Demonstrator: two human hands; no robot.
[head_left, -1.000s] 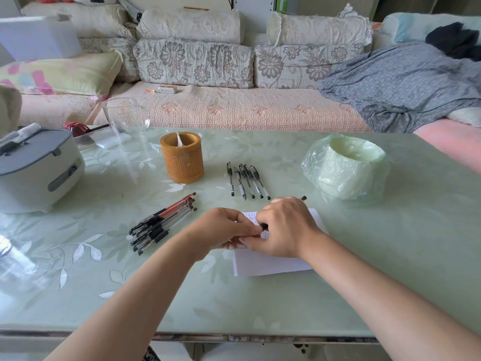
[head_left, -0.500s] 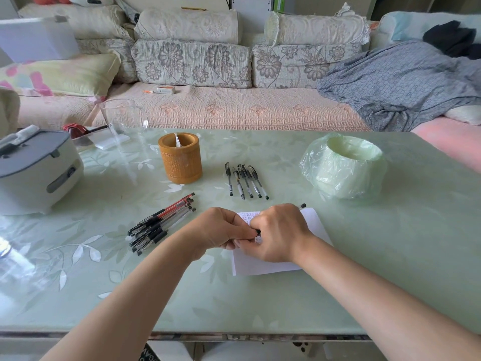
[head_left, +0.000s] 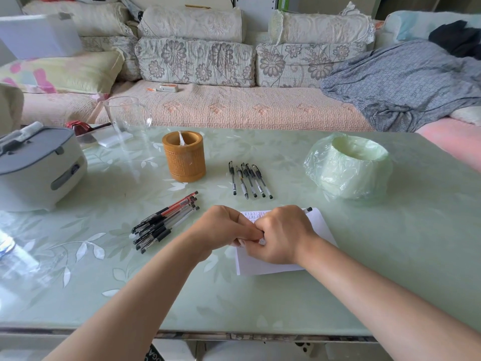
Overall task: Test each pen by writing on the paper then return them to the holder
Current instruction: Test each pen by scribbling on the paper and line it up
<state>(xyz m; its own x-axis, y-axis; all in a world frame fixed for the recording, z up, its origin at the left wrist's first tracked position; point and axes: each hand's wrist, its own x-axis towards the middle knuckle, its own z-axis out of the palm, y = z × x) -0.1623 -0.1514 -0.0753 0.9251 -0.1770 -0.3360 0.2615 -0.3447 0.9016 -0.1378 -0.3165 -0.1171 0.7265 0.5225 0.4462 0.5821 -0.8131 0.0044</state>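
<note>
The worktop (head_left: 260,303) is a long pale-green slab with a glossy top and a pattern of white leaves, and window light glares off its left end. Near its front middle lies a white sheet of paper (head_left: 319,226), with rows of small marks along its far edge. Both hands meet over it. The right hand (head_left: 283,235) is clenched round a pen (head_left: 308,209), of which only the dark far end pokes out beyond the knuckles. The left hand (head_left: 223,227) is curled too, its fingertips pressed against the right hand's. Whether it pinches the pen's hidden end I cannot tell.

Beyond the paper a row of five pens (head_left: 248,181) lies side by side. To the left a bundle of pens (head_left: 166,221), black and red, lies slantwise. The holder (head_left: 184,158), a squat brown cylinder, stands upright further back with something white in it.

On the right sits a pale-green roll wrapped in clear plastic (head_left: 348,169). At the left edge there is a grey-and-white appliance (head_left: 39,165), and behind it a clear glass jug (head_left: 127,118).

A sofa (head_left: 234,105) with a peach cover runs along the far side, backed by flowered cushions (head_left: 195,62), with a crumpled grey blanket (head_left: 403,84) heaped at its right end.
</note>
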